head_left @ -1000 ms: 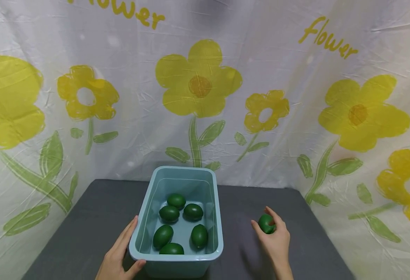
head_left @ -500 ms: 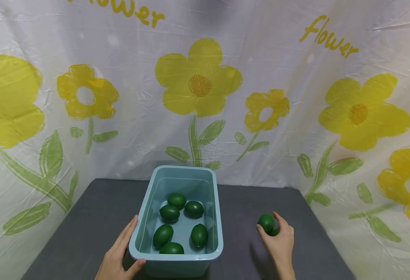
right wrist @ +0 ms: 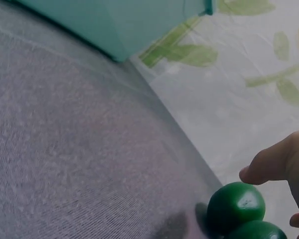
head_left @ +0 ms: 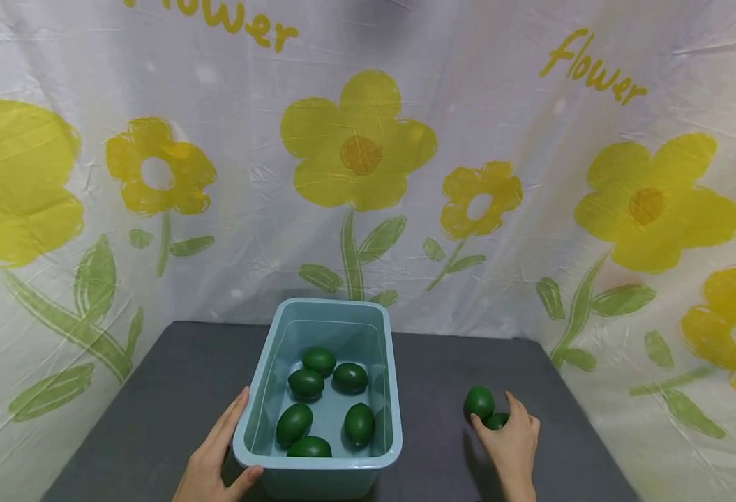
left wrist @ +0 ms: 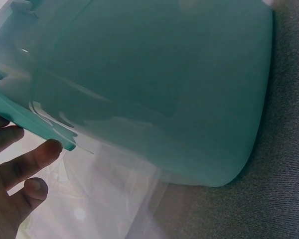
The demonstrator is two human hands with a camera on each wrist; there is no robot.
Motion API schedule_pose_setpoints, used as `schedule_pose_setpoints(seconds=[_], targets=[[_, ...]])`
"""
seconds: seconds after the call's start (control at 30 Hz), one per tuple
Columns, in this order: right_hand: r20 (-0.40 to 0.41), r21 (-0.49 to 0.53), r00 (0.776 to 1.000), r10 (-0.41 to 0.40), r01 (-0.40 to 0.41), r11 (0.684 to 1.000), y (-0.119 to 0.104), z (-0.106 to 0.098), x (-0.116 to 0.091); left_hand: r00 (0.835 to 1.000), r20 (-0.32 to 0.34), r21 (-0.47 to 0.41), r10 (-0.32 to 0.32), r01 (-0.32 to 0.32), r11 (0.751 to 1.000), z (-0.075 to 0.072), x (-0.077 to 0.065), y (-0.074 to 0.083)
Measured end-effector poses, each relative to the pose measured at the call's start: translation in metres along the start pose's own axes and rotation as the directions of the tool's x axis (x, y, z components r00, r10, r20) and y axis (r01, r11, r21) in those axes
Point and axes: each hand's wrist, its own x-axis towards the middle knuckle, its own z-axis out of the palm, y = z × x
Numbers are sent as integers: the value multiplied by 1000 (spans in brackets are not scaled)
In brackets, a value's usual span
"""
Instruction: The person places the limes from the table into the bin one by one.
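Note:
My left hand rests on the near left corner of a blue-green plastic bin, fingers along the side and thumb at the near rim. In the left wrist view, the fingertips lie right at the rim. Several dark green limes lie on the bin's floor. To the right, two more limes sit close together on the table: a farther lime and a nearer lime. My right hand is spread around the nearer lime. In the right wrist view, a fingertip stands just above one lime.
A dark grey cloth covers the table. A white curtain with yellow flowers closes off the back and both sides. The bin's right wall shows at the top of the right wrist view.
My right hand has let go of the farther lime and drawn back to the right, uncovering the nearer lime beside it. The left hand and bin have stayed put.

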Motion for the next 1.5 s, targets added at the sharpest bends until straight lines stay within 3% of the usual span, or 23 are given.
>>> schedule_pose_setpoints(seconds=[0.53,0.83,1.27,1.5], targets=[[30,-64,1000,7,-5,998,12,5,-1,1000,-2,-15,15,-15,1000,0,0,0],[-28,-84,999,-19,17,996,22,7,-8,999,-20,-40,42,-42,998,1,-1,0],[-66,-93,998,16,-22,995,26,5,-14,1000,-10,-16,17,-17,1000,0,1,-1],[-62,-79,995,79,-84,993,23,-2,-15,1000,-1,-24,25,-25,999,0,0,-2]])
